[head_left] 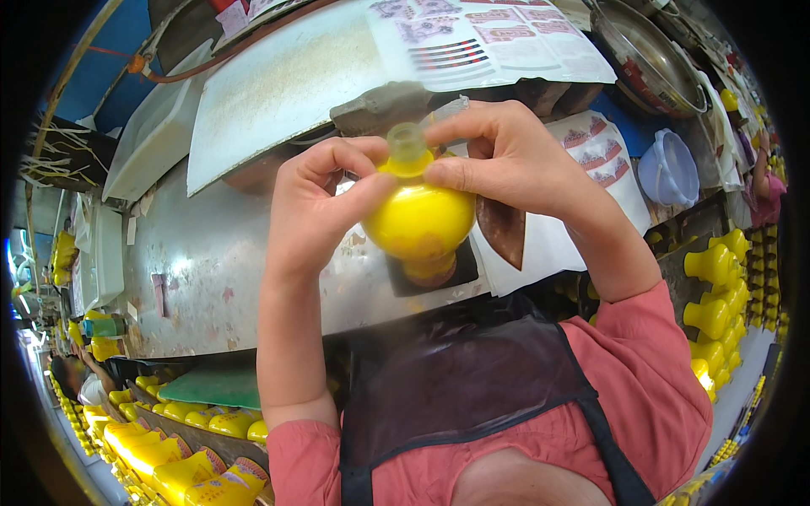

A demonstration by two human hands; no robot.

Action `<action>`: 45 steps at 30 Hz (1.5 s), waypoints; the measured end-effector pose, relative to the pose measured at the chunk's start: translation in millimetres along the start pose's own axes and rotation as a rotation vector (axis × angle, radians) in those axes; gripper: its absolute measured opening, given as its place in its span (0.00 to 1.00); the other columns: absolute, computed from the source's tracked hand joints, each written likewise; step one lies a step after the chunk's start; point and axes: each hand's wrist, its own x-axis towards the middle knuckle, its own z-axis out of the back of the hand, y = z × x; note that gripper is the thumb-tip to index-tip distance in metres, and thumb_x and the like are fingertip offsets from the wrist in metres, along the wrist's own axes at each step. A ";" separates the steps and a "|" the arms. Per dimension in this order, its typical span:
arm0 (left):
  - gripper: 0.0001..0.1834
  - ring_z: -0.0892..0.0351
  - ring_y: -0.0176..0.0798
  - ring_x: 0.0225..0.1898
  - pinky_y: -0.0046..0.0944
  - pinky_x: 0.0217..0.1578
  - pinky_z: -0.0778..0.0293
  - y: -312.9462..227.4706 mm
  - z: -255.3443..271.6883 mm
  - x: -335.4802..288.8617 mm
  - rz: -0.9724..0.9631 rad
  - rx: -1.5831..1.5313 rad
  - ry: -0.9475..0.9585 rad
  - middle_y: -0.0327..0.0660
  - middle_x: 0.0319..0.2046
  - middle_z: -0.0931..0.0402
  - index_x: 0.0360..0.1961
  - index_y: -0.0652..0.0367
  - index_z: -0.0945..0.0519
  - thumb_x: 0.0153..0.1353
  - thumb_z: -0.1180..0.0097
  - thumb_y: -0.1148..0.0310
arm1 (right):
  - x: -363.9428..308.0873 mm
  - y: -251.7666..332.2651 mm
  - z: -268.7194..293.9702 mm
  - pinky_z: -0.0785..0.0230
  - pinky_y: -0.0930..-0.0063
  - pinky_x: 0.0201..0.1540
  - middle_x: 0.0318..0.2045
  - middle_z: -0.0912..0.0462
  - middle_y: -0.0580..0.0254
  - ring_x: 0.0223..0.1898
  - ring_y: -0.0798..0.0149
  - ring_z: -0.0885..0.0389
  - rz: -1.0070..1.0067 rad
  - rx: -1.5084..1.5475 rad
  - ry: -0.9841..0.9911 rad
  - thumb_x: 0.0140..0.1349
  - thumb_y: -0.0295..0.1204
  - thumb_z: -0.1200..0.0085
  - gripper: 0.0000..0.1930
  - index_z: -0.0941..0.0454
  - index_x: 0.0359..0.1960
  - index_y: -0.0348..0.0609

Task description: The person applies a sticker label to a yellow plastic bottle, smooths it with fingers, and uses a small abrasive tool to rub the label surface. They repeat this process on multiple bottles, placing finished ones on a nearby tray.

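A: Where do we have the glossy yellow round-bellied bottle [419, 221] with the translucent neck?
B: Between our left hand [325, 190] and right hand [506, 156], its base on the black square pad [461, 271] atop the scuffed grey metal table [211, 274].
A: And our fingers?
B: On both, curled narrow, holding the bottle at neck and shoulder. Right of it we see white printed paper [620, 198], then, farther right, a pale-blue plastic bucket [669, 173].
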 end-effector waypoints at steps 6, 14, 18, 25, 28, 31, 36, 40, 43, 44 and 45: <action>0.06 0.19 0.32 0.46 0.35 0.52 0.25 -0.2 0.8 -0.9 -0.002 -0.028 0.012 0.42 0.43 0.14 0.31 0.63 0.18 0.55 0.30 0.77 | 0.9 -1.8 -4.7 0.41 0.85 0.26 0.31 0.20 0.73 0.25 0.84 0.31 -0.001 0.035 0.000 0.59 0.31 0.30 0.15 0.12 0.46 0.38; 0.18 0.18 0.30 0.41 0.31 0.47 0.22 5.5 6.5 -0.1 0.006 -0.117 -0.009 0.37 0.37 0.16 0.45 0.61 0.17 0.52 0.28 0.79 | -2.8 1.1 -6.0 0.42 0.85 0.25 0.31 0.21 0.73 0.24 0.85 0.32 0.013 0.047 0.004 0.59 0.30 0.30 0.14 0.13 0.45 0.37; 0.17 0.17 0.30 0.39 0.30 0.44 0.20 8.1 14.4 2.9 0.013 -0.142 0.022 0.37 0.37 0.16 0.45 0.61 0.17 0.53 0.28 0.80 | -3.4 2.2 -8.6 0.42 0.85 0.25 0.32 0.20 0.72 0.24 0.85 0.31 0.000 0.070 -0.002 0.59 0.30 0.30 0.15 0.13 0.46 0.37; 0.17 0.15 0.31 0.38 0.32 0.45 0.18 8.2 14.6 6.3 0.010 -0.144 0.006 0.39 0.36 0.15 0.43 0.60 0.17 0.53 0.28 0.80 | -6.9 6.6 -8.4 0.30 0.76 0.41 0.38 0.14 0.60 0.37 0.71 0.20 -0.089 0.152 0.000 0.57 0.32 0.30 0.17 0.14 0.45 0.33; 0.16 0.15 0.31 0.38 0.32 0.44 0.18 7.3 12.3 7.0 0.025 -0.116 -0.013 0.40 0.36 0.15 0.42 0.60 0.17 0.53 0.29 0.81 | -8.6 8.7 -7.8 0.25 0.72 0.50 0.41 0.12 0.54 0.44 0.66 0.16 -0.132 0.169 0.000 0.56 0.34 0.30 0.19 0.14 0.44 0.32; 0.13 0.17 0.28 0.37 0.28 0.43 0.21 7.0 10.7 6.5 -0.011 -0.137 0.009 0.37 0.37 0.15 0.42 0.61 0.16 0.55 0.30 0.81 | -9.1 9.5 -8.0 0.26 0.74 0.46 0.40 0.12 0.56 0.41 0.69 0.17 -0.121 0.162 -0.008 0.56 0.35 0.30 0.19 0.14 0.44 0.33; 0.12 0.17 0.28 0.38 0.29 0.44 0.21 8.2 8.9 5.8 -0.012 -0.110 -0.001 0.37 0.37 0.15 0.43 0.62 0.16 0.57 0.31 0.80 | -11.1 9.8 -8.1 0.32 0.78 0.32 0.32 0.15 0.64 0.29 0.76 0.24 -0.166 0.137 -0.013 0.55 0.35 0.29 0.19 0.13 0.44 0.35; 0.12 0.17 0.32 0.45 0.34 0.50 0.21 9.6 4.2 7.9 0.027 -0.013 -0.047 0.42 0.43 0.15 0.46 0.62 0.17 0.61 0.34 0.78 | -13.1 10.0 -10.4 0.38 0.80 0.25 0.23 0.20 0.70 0.22 0.80 0.30 -0.174 0.141 -0.029 0.54 0.35 0.29 0.18 0.13 0.43 0.37; 0.09 0.19 0.34 0.50 0.35 0.54 0.25 8.5 -3.3 -2.6 -0.026 0.125 -0.314 0.43 0.49 0.17 0.46 0.65 0.16 0.67 0.39 0.75 | -14.3 9.5 -11.3 0.40 0.81 0.24 0.20 0.22 0.72 0.20 0.82 0.32 -0.180 0.130 -0.036 0.54 0.35 0.29 0.17 0.12 0.42 0.38; 0.08 0.20 0.34 0.51 0.35 0.55 0.26 7.1 -5.0 -9.0 -0.077 0.184 -0.308 0.43 0.50 0.17 0.45 0.65 0.16 0.67 0.39 0.75 | -14.3 9.1 -11.4 0.41 0.81 0.23 0.19 0.23 0.73 0.20 0.83 0.33 -0.180 0.120 -0.038 0.54 0.35 0.29 0.17 0.12 0.42 0.39; 0.08 0.21 0.34 0.52 0.35 0.55 0.27 5.4 -7.3 -17.5 -0.127 0.242 -0.300 0.43 0.51 0.18 0.44 0.66 0.15 0.67 0.40 0.74 | -14.3 8.6 -11.3 0.41 0.82 0.23 0.20 0.23 0.73 0.20 0.83 0.33 -0.178 0.131 -0.040 0.55 0.35 0.29 0.16 0.12 0.42 0.39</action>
